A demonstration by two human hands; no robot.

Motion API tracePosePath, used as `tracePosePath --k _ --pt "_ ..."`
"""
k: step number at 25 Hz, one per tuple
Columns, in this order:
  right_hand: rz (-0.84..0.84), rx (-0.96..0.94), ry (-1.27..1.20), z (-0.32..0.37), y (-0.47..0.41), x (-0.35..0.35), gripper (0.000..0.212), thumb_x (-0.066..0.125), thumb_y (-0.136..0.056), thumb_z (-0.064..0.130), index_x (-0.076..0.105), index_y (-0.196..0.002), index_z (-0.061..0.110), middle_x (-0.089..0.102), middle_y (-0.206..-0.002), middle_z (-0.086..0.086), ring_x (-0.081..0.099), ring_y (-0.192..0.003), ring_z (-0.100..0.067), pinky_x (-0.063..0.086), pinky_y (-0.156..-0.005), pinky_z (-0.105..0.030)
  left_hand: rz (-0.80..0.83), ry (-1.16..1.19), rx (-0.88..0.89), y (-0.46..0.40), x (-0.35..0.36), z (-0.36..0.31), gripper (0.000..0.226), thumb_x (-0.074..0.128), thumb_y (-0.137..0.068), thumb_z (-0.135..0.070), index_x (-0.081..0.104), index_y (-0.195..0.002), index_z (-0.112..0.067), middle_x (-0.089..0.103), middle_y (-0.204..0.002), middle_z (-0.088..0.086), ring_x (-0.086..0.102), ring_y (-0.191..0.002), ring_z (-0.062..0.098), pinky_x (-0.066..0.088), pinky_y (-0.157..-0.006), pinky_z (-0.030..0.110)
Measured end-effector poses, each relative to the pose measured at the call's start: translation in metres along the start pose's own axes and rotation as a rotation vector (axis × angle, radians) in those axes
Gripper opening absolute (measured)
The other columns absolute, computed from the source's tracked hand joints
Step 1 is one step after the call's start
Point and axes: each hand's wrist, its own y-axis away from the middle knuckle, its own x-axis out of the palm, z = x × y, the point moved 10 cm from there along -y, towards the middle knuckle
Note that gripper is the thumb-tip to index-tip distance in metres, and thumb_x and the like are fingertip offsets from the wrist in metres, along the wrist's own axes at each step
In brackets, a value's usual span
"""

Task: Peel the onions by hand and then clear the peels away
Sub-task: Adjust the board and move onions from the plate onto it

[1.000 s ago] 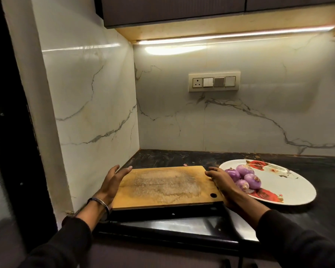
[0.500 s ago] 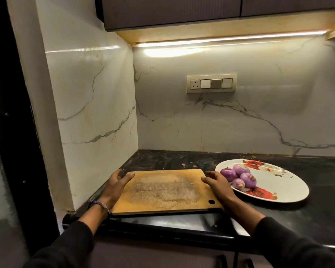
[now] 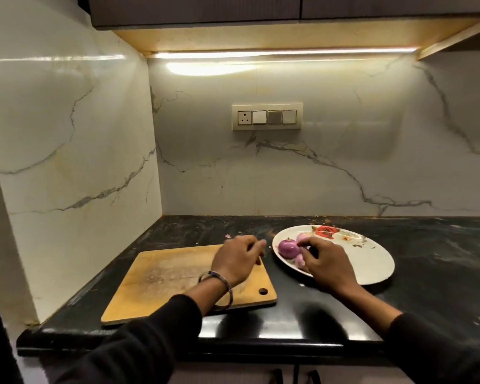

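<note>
counter [image 3: 427,273], then board [image 3: 164,284], plate [image 3: 372,261] just right of it. onions [image 3: 287,248] on plate's left side: small, firm, round, likely roll; skin thin, dry, best pinched at the tip. right hand [image 3: 327,261] fingers curled over onions, grip unclear. left hand [image 3: 236,259] loosely curled over board, empty.

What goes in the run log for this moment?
left hand: over cutting board, loosely curled | right hand: reaching onions on plate | grasp: unclear

Black stone counter [image 3: 427,261] carries wooden cutting board [image 3: 161,281] at left, floral white plate [image 3: 372,261] just beside it at right.
</note>
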Motion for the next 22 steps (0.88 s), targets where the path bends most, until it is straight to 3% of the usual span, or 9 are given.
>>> tracePosePath --k 2,5,9,13,22 --pt "0.04 0.042 -0.017 -0.024 -0.005 -0.005 0.016 0.069 -0.088 0.024 0.075 -0.102 0.023 0.073 -0.098 0.0 0.064 -0.081 -0.016 0.047 -0.071 -0.028 0.074 0.008 0.038 -0.012 0.036 -0.018 0.014 0.064 -0.093 -0.035 0.071 -0.097 -0.023 0.075 -0.093 -0.001 0.069 -0.087 0.015 0.054 -0.082 0.035" --pt "0.125 0.112 0.001 -0.057 -0.011 -0.002 0.027 0.075 -0.083 0.028 0.071 -0.109 0.024 0.067 -0.105 -0.001 0.062 -0.091 -0.017 0.047 -0.078 -0.03 0.108 -0.081 0.068 -0.022 0.079 -0.038 0.032 0.066 -0.087 -0.043 0.065 -0.115 -0.027 0.071 -0.111 -0.003 0.066 -0.103 0.019 0.052 -0.087 0.036" --pt "0.224 0.124 0.028 -0.078 -0.018 0.011 0.053 0.079 -0.076 0.024 0.063 -0.127 0.026 0.064 -0.123 -0.003 0.06 -0.107 -0.02 0.048 -0.094 -0.032 0.116 -0.246 0.033 -0.034 0.114 -0.042 0.048 0.062 -0.083 -0.054 0.055 -0.124 -0.031 0.06 -0.127 -0.006 0.058 -0.117 0.022 0.044 -0.091 0.042" --pt "0.332 0.075 0.053 -0.081 -0.023 0.027 0.062 0.079 -0.078 0.025 0.057 -0.136 0.027 0.063 -0.131 -0.002 0.059 -0.113 -0.02 0.046 -0.097 -0.03 0.129 -0.301 0.031 -0.041 0.124 -0.04 0.047 0.066 -0.082 -0.053 0.055 -0.123 -0.032 0.058 -0.127 -0.004 0.056 -0.117 0.024 0.042 -0.093 0.042" --pt "0.172 0.076 -0.033 -0.082 -0.028 0.023 0.047 0.083 -0.075 0.027 0.068 -0.12 0.03 0.073 -0.111 0.004 0.066 -0.093 -0.014 0.054 -0.085 -0.028 0.048 -0.161 0.101 -0.041 0.116 -0.042 0.038 0.067 -0.081 -0.04 0.064 -0.118 -0.03 0.067 -0.116 -0.005 0.062 -0.106 0.019 0.05 -0.091 0.037"
